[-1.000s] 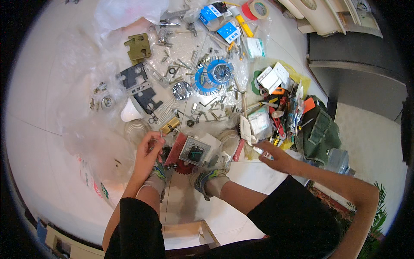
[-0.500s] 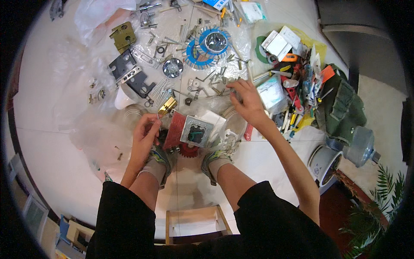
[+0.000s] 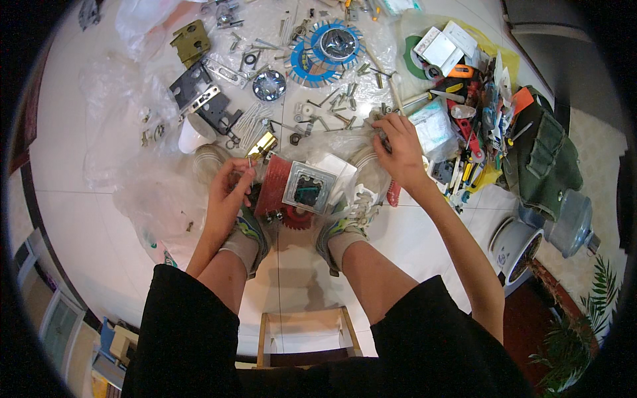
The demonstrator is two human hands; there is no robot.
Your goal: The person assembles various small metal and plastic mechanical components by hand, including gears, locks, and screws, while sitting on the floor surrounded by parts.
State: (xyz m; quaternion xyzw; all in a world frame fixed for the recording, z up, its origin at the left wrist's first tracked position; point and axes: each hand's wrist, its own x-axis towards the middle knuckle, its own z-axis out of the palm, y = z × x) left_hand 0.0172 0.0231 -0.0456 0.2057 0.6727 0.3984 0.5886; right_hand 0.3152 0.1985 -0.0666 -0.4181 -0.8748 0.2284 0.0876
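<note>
My left hand (image 3: pixel 229 189) is closed in a pinch on a thin silvery piece at the end of a gold-coloured lock cylinder (image 3: pixel 265 143), above my left shoe (image 3: pixel 247 229). My right hand (image 3: pixel 403 149) hovers low beside the right edge of the loose screws (image 3: pixel 344 119). Its fingers curl downward near clear plastic; what they hold, if anything, is hidden. Between my feet are a red block-like piece (image 3: pixel 273 187) and a grey square frame (image 3: pixel 309 188). A red toothed disc (image 3: pixel 296 219) shows below them.
Blue-rimmed cutting discs (image 3: pixel 307 69), a dark lock plate (image 3: pixel 211 114) and a white cone-shaped piece (image 3: pixel 195 134) lie ahead. A heap of hand tools (image 3: pixel 471 129) spreads at the right, beside a green bag (image 3: pixel 544 156) and a water bottle (image 3: pixel 569 222). A wooden stool (image 3: pixel 265 338) is below me.
The whole view has shifted, so the floor things sit higher in it. My right hand has drawn slightly back and to the right; my left hand keeps its pinch beside the cylinder.
</note>
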